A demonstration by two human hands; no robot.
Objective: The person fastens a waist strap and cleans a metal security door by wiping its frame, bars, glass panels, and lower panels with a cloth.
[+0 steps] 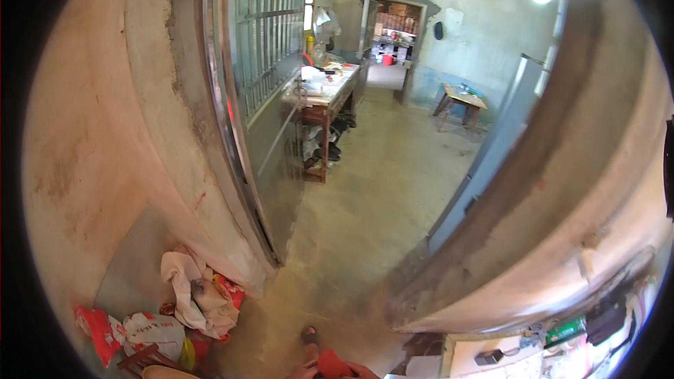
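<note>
Low at the bottom edge, my left hand (304, 370) and my right hand (361, 371) show only in part, on either side of a red, flat-sided thing (335, 365). Both hands look closed on it, though most of the fingers are cut off by the frame. Its kind cannot be made out. Just above my left hand is a foot in a dark sandal (309, 337) on the concrete floor (365, 203).
A doorway opens ahead, with a barred metal door (270, 98) at left and a blue-grey door (484, 158) at right. Beyond stand a cluttered table (340, 88) and a small table (460, 97). Cloth and bags (200, 295) lie lower left; a laden surface (460, 358) is lower right.
</note>
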